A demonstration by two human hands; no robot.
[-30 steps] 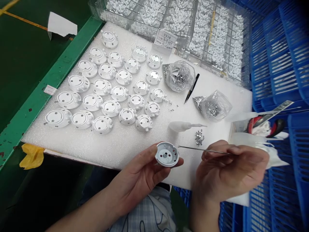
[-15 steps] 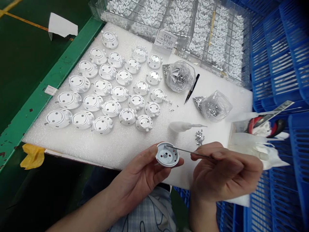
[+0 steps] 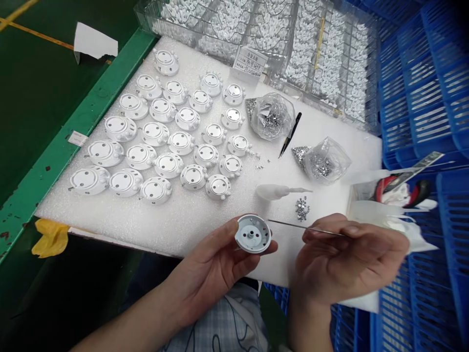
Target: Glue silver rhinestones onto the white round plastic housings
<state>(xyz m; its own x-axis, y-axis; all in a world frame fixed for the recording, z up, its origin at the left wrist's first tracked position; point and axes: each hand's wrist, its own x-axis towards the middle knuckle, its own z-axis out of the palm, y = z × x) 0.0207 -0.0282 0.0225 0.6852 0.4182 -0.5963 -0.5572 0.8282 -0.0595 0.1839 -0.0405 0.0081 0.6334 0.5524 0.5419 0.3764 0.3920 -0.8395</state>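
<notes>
My left hand (image 3: 220, 259) grips a round white plastic cap-like part (image 3: 252, 234) by its rim, with the hollow inside facing up. Small holes and a central post show inside it. My right hand (image 3: 348, 259) pinches a thin metal rod (image 3: 306, 227), whose tip sits just right of the part's rim, apart from it. A little pile of shiny screw-like pieces (image 3: 302, 209) lies beyond the rod. Near it rests a white squeeze bottle (image 3: 280, 191) with a narrow nozzle.
Rows of white round assemblies (image 3: 181, 142) cover the foam-topped table's left side. Behind them stands a clear divided tray (image 3: 256, 29) of small white parts. Two plastic bags (image 3: 274, 115) of metal pieces and black tweezers (image 3: 291, 134) lie right of centre. Blue crates (image 3: 414, 93) line the right.
The rod's tip has come out of the round part and moved right, along with my right hand. My left hand and the part have barely moved.
</notes>
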